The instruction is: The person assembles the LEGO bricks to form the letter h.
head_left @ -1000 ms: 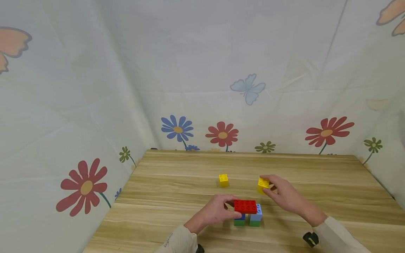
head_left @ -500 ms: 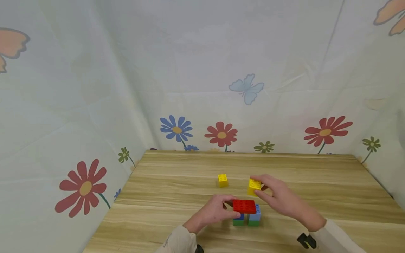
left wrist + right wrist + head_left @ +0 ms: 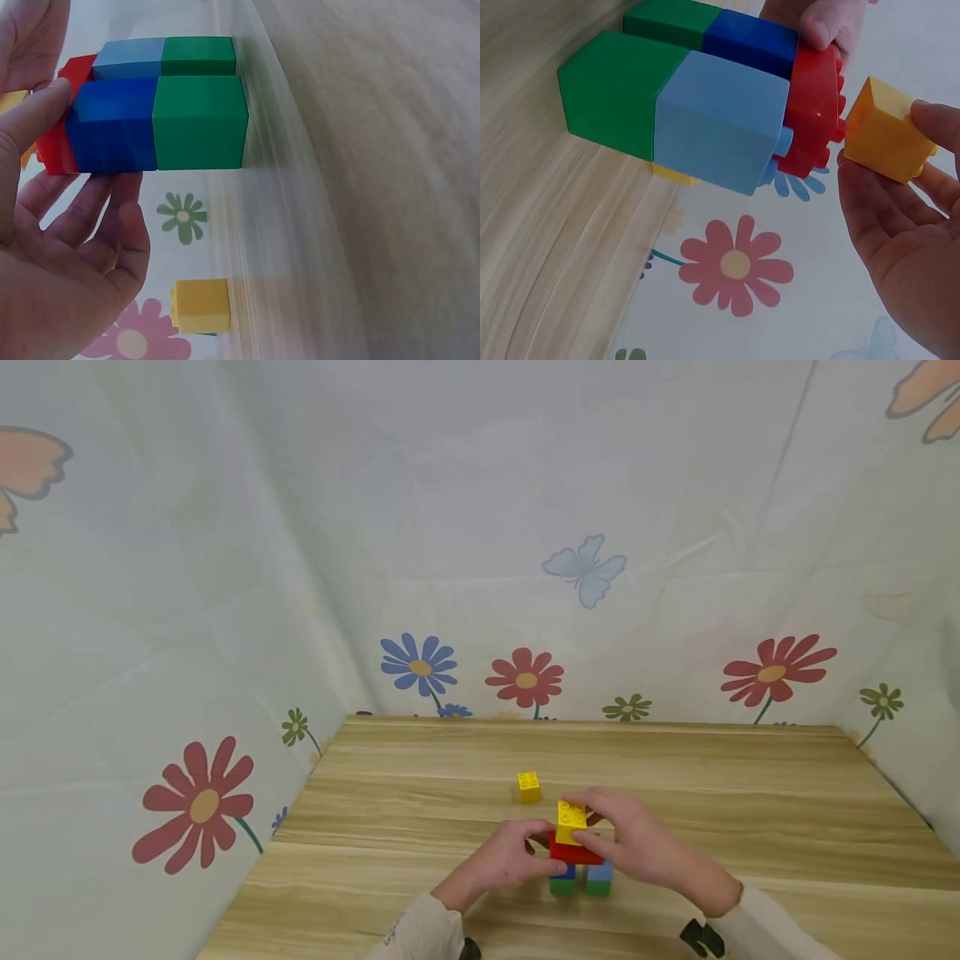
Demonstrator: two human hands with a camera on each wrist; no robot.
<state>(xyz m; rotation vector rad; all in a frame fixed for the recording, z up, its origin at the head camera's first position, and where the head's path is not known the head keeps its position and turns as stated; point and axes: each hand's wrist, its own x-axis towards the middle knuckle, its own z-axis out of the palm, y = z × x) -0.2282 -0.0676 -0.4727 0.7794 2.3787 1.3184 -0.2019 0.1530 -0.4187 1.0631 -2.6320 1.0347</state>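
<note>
Two short towers stand side by side on the table. One is a dark blue brick on a green brick, the other a light blue brick on a green brick. A red brick lies across them, leaving studs of the light blue one uncovered. My left hand grips the red brick's left end between thumb and fingers. My right hand pinches a yellow brick above the red brick's left part; in the right wrist view a slight gap shows between them.
Another yellow brick rests on the wooden table, farther back and left of the towers. A pale curtain printed with flowers and butterflies hangs behind the table and along its sides.
My right hand has carried the yellow brick leftward and nearer, from the table's right side to over the red brick. The left hand keeps its grip on the red brick.
</note>
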